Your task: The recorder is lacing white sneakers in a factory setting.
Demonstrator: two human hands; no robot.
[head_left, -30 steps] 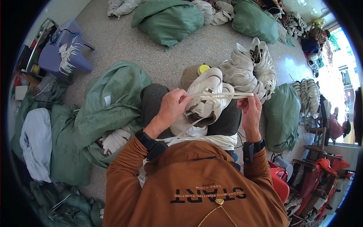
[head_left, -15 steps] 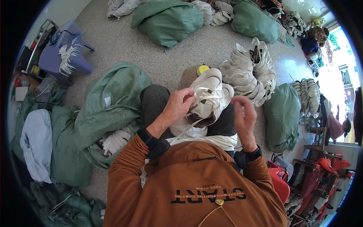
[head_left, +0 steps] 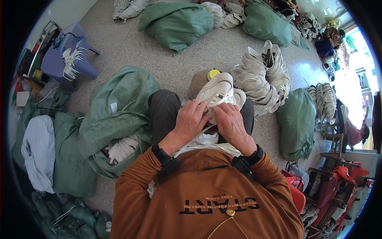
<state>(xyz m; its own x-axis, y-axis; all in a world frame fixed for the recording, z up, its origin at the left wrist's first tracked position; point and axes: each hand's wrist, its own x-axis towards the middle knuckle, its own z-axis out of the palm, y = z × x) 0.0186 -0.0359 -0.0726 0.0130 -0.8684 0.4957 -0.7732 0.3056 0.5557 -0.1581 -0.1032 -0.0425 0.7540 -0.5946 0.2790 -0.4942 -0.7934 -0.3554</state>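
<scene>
A pale cream sneaker [head_left: 218, 88] lies between my knees with its toe pointing away from me. White shoelace [head_left: 217, 98] crosses its upper. My left hand [head_left: 190, 122] and my right hand [head_left: 232, 124] meet over the lacing, fingers bent and closed on the lace; the pinched ends are mostly hidden behind the fingers. A second pale shoe [head_left: 239, 96] shows just right of the first. Under my hands, part of another white shoe [head_left: 207, 138] is visible. A bundle of white laces [head_left: 229, 149] lies across my lap.
Stacks of nested pale shoes [head_left: 258, 81] stand beyond my right knee. A yellow-lidded container [head_left: 213, 74] is behind the sneaker. Green sacks lie around me, including an open one [head_left: 119, 95] at left and one [head_left: 296, 123] at right. White laces hang on a purple stool [head_left: 67, 59].
My right hand has come in from the right, and both hands now meet over the sneaker's lacing. My left hand has shifted slightly down and its fingers now cover part of the shoe.
</scene>
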